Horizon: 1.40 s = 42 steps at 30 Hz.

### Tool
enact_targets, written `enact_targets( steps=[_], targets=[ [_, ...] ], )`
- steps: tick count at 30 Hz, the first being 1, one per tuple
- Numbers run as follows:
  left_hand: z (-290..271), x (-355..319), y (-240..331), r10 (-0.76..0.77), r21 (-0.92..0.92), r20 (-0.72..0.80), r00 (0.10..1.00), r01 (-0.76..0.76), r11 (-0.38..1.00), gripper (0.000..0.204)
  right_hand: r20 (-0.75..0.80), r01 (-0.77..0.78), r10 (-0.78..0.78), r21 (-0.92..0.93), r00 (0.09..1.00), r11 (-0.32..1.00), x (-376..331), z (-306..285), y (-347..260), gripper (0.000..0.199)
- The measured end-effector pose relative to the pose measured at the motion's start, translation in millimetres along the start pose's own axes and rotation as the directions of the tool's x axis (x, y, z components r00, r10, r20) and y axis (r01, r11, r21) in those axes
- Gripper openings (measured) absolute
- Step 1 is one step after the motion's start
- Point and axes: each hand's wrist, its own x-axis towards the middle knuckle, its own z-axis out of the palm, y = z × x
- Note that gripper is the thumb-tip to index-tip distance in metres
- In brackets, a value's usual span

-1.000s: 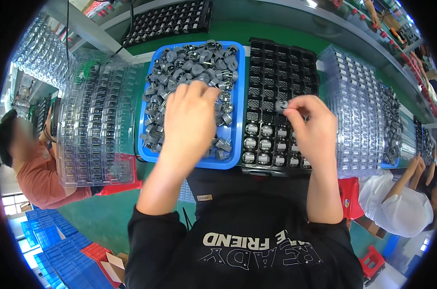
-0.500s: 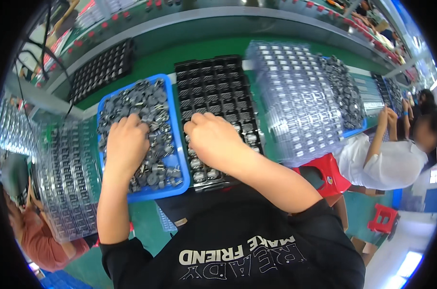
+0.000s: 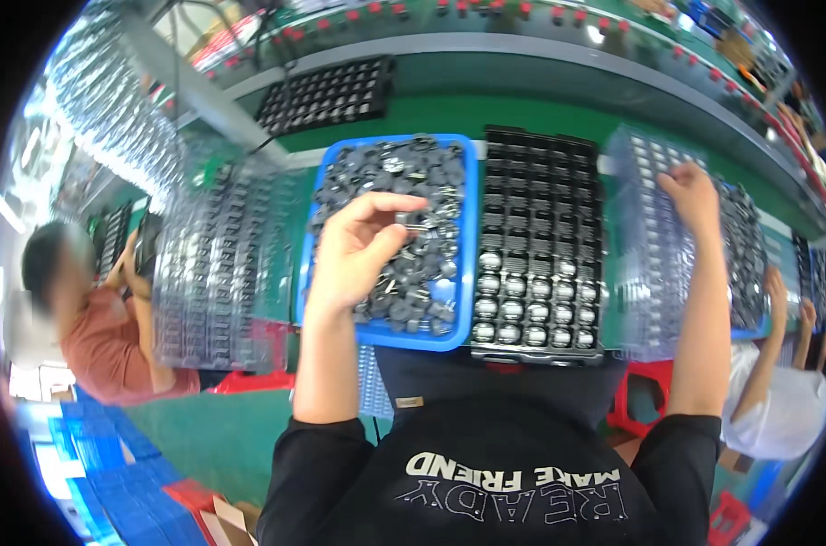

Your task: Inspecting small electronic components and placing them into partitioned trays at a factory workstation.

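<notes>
My left hand [image 3: 351,255] is over a blue bin [image 3: 470,246] heaped with small grey plastic parts [image 3: 385,173] that have shiny metal pins. Its thumb and forefinger pinch one small dark grey part [image 3: 412,220]. My right hand [image 3: 695,198] is raised over the stack of clear plastic trays [image 3: 645,264], near their far end. Its fingers are curled together, and what they hold, if anything, is hidden. Between my hands lies a black compartment tray [image 3: 540,196]; shiny metallic pieces [image 3: 537,312] sit in its near rows.
Another black tray [image 3: 326,96] lies at the back left, and more clear trays [image 3: 217,273] stand left of the bin. Co-workers sit on both sides, one in a rust-coloured shirt [image 3: 112,341]. A second bin of grey parts [image 3: 743,237] is beyond the right-hand trays.
My view has swung left. My right hand has left the black tray for the clear tray stack on the right. My left hand has lifted from the heaped parts, pinching one.
</notes>
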Motion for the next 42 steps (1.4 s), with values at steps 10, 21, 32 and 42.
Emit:
enact_targets(
  steps=[10, 21, 32, 42],
  targets=[
    [41.7, -46.5, -10.4, -0.074, -0.716, 0.083, 0.994, 0.111, 0.689, 0.04, 0.189, 0.116, -0.169, 0.263, 0.967, 0.958, -6.1, -11.6, -11.5, 0.018],
    [85.9, -67.0, -12.0, -0.069, -0.53, 0.057, 0.996, 0.089, 0.843, 0.042, 0.073, 0.145, -0.279, 0.714, 0.957, 0.685, -126.9, -77.7, -162.9, 0.017],
    [107.9, -66.2, -8.8, -0.023, -0.498, 0.044, 0.999, 0.042, 0.866, 0.043, -0.167, 0.401, -0.485, 0.808, 0.858, 0.431, -211.8, -33.9, -211.8, 0.023],
    [103.4, -69.5, -19.5, -0.027, -0.539, 0.081, 0.996, 0.067, 0.84, 0.038, -0.171, 0.499, -0.547, 0.684, 0.819, 0.533, -214.5, -35.7, -213.3, 0.024]
  ],
)
